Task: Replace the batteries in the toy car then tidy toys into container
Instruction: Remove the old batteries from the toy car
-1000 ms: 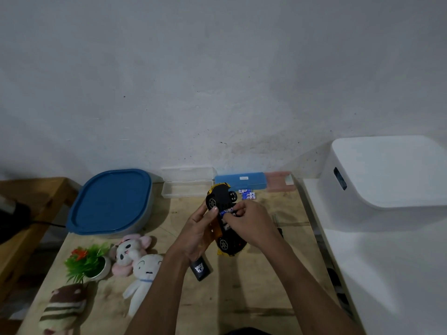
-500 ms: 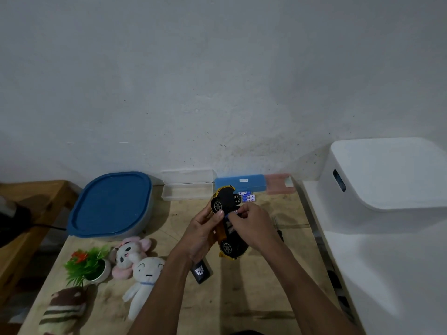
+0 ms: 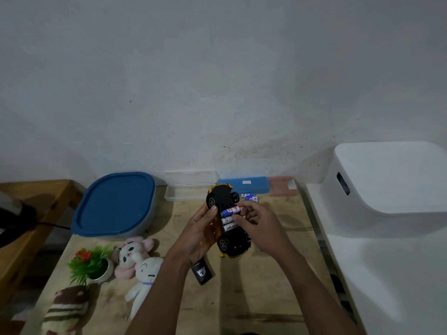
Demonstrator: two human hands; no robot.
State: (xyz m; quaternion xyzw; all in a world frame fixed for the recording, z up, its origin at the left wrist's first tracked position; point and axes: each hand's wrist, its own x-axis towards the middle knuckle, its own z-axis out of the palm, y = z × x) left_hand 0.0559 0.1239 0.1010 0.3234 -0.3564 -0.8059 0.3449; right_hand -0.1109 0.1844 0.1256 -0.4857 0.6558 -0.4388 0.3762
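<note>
nearest me, at the front left of the desk (image 3: 242,305), a brown striped plush (image 3: 65,310) lies on its side, with a white plush (image 3: 145,272), a pink-eared plush (image 3: 131,253) and a small potted fake plant (image 3: 93,264) just behind it. a little black plate (image 3: 202,272) printed with a white emblem lies flat under my left wrist. i judge it to be the battery cover, and its tiny writing is too small to read. above the middle of the desk my left grip (image 3: 198,234) is wrapped round the toy car (image 3: 223,200), held belly up off the surface, nose pointing away. my right grip (image 3: 258,226) has its fingers curled in, pinching the right end of the top battery (image 3: 229,211) in the open bay. the lower batteries (image 3: 229,224) lie just beneath it, and the lowest carries lettering that ends in "bright". the car looks like light, stiff plastic with a smooth yellow shell, so i would hold it across the flanks between the wheels, clear of the bay. the cells look small, slick and apt to roll. farther back are spare batteries (image 3: 249,197), a blue-lidded container (image 3: 116,204), a clear case (image 3: 191,187), a blue case (image 3: 244,184), a pink case (image 3: 281,188), and a white bin (image 3: 387,189) at right.
</note>
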